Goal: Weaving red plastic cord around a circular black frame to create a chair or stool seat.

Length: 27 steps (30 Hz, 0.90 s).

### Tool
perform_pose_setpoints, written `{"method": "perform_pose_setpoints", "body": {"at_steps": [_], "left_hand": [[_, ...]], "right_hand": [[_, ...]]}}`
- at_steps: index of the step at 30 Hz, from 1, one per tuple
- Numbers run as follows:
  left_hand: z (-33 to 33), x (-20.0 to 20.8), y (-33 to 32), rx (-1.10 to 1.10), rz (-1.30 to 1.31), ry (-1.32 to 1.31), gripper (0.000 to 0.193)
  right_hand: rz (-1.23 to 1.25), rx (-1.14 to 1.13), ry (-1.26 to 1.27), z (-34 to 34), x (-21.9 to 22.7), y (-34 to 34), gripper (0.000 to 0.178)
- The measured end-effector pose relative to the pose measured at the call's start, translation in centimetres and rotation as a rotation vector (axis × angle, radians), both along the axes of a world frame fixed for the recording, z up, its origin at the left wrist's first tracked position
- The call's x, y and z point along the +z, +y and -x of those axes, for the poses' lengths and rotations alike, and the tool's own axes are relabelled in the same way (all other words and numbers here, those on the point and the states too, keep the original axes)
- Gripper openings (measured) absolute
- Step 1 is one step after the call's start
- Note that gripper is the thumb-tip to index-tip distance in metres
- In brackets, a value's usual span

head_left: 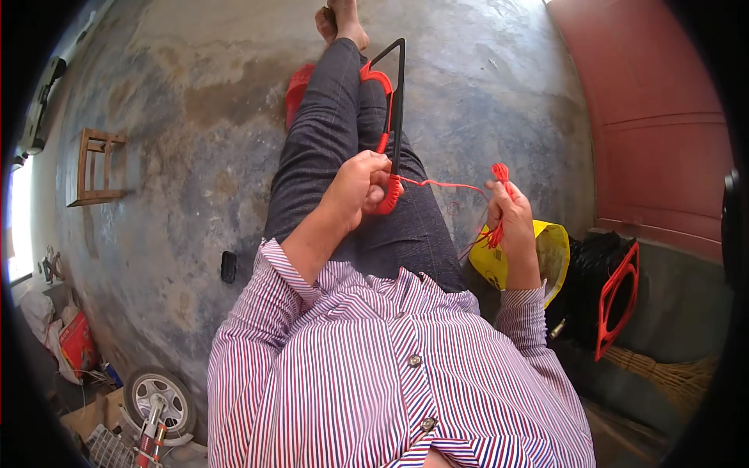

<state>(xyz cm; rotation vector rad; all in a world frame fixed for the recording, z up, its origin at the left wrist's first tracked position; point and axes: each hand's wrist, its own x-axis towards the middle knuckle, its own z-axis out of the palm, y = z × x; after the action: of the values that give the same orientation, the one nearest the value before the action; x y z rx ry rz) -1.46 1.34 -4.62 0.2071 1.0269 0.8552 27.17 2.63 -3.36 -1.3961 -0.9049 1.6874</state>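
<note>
A long, narrow black frame (399,109) with an angled far end lies over my legs. Red cord (388,204) is wound in close turns round its near end, and more red shows along its left side. My left hand (359,186) is closed round the frame beside these turns; some fingertips are hidden. From there a single red strand (445,185) runs to the right, slightly slack. At its other end my right hand (509,210) is closed on a bundle of red cord (500,170), with loops above the fingers and loose ends hanging below.
A red container (297,90) stands beside my legs. To the right are a yellow bag (550,246) and a black coil on a red-framed reel (616,300). A small wooden stool (100,168), a black object (228,267) and a wheel (160,402) are at left.
</note>
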Motion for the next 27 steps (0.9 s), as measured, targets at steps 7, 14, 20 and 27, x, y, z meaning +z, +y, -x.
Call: {"method": "perform_pose_setpoints", "body": {"at_steps": [7, 14, 20, 27], "left_hand": [[-2.5, 3.1, -2.4, -0.221, -1.166, 1.01, 0.018], [-1.7, 5.8, -2.1, 0.028, -0.495, -0.175, 0.029], [3.2, 3.1, 1.0, 0.155, -0.801, 0.495, 0.021], [0.5, -1.0, 0.7, -0.311, -0.988, 1.403, 0.019]], "right_hand": [[0.229, 0.36, 0.537, 5.6, 1.1, -1.4, 0.038], [0.169, 0.57, 0.38, 8.6, 2.5, -0.9, 0.042], [-0.011, 0.326, 0.363, 7.1, 0.7, 4.4, 0.023], [-0.661, 0.651, -0.616, 10.4, -2.9, 4.5, 0.031]]}}
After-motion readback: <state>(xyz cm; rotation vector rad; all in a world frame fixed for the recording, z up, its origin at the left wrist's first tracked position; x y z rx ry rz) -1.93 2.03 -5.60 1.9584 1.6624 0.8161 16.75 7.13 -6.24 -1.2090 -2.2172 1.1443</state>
